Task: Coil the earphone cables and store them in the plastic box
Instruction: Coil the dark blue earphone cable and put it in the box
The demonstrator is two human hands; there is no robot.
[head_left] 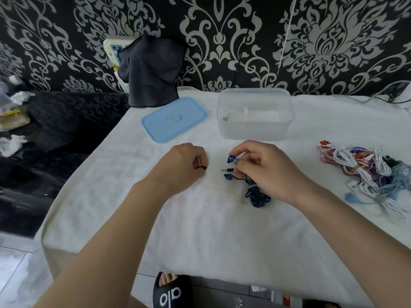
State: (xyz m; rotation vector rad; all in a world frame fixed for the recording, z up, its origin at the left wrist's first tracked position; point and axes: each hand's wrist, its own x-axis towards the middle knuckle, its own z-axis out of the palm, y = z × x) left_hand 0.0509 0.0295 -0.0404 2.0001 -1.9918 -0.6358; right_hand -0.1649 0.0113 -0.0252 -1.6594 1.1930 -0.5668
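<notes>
Risk: blue earphone bundle [255,192], gripped by right hand [264,172] just in front of plastic box [254,127], may be let unravel as small dark tie [201,167] pinched in left hand [184,165] is fumbled; lid [174,118] left of box, tangled spares [369,174] right, path unobstructed.

Near cloth: the white cloth [200,230] lies bare between the two forearms, open room for a hand.
Far middle: the clear plastic box [255,127] stands open-topped, free from above.
Far left: the blue lid [174,118] lies flat beside the box, a narrow bare strip between them.
Right: a tangle of earphone cables [369,174] crowds that edge.
Far wall: a dark cloth [153,70] hangs over the table's back corner.
</notes>
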